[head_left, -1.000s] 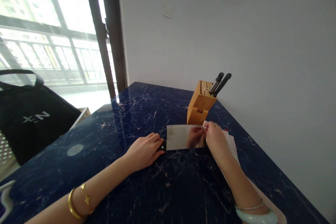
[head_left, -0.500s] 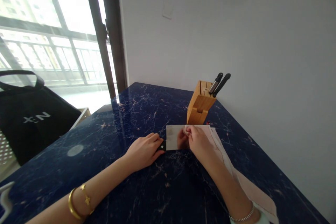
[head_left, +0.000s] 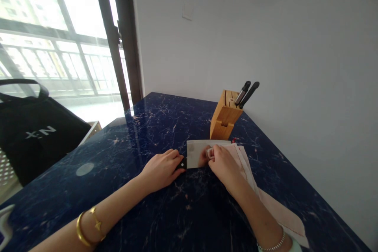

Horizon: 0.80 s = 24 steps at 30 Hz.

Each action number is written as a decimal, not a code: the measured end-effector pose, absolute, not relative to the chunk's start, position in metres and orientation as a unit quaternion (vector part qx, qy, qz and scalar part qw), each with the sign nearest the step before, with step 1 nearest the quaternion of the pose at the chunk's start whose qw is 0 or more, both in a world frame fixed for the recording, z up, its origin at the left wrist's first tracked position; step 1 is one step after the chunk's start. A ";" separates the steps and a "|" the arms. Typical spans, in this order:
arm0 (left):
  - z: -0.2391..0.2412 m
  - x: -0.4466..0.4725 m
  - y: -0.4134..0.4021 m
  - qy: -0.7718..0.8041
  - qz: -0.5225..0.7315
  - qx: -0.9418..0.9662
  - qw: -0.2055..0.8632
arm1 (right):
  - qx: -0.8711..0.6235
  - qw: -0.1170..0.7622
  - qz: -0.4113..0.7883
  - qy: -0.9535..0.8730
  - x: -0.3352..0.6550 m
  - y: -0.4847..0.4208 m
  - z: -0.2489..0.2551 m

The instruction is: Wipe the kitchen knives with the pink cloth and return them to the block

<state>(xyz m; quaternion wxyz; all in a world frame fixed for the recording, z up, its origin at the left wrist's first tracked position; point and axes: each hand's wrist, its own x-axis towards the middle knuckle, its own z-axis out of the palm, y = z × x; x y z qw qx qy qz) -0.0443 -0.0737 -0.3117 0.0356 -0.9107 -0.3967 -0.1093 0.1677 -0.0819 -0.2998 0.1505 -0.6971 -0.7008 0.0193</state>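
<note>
Mid-desk, just on the near side of the wooden block: a cleaver with a broad, rectangular, polished steel blade [head_left: 192, 156], its face toward the viewer, handle to the left. Cannot tell whether the blade lies flat on the dark blue, white-veined, marble-patterned desk [head_left: 174, 122].

Left hand [head_left: 162, 170]: grip closed round the black, riveted handle [head_left: 183, 163], most of which is hidden under the fingers. Yellow-gold bangle [head_left: 80, 230] on that wrist.

Right hand [head_left: 223, 165]: narrow grip, a bunched fold of pale pink cloth with a stitched edge [head_left: 282, 214] pinched at the fingertips, over the blade's face. Hand and cloth cover much of the blade's right part; its far edge shows beyond them. Fingers mirrored in the steel. Remainder of cloth trails right and near, beneath and beside the forearm. Silver-coloured beaded bracelet [head_left: 273, 246] at this wrist.

Beyond the blade, slightly right: light-brown, slotted wooden knife block [head_left: 222, 120], leaning, two black-handled implements [head_left: 249, 95] in its top slots.

Far left, beside the desk: black fabric bag with white lettering [head_left: 38, 138]. Plain pale grey wall [head_left: 265, 35] along the far and right sides.
</note>
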 end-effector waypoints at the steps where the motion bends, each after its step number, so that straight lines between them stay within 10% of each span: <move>1: -0.312 -0.044 -0.074 -0.397 -0.111 -0.911 0.036 | -0.703 0.149 0.014 -0.695 0.171 -0.080 -0.301; 24: -0.312 -0.045 -0.073 -0.404 -0.114 -0.907 0.034 | -0.557 0.296 0.125 -0.766 0.120 -0.093 -0.312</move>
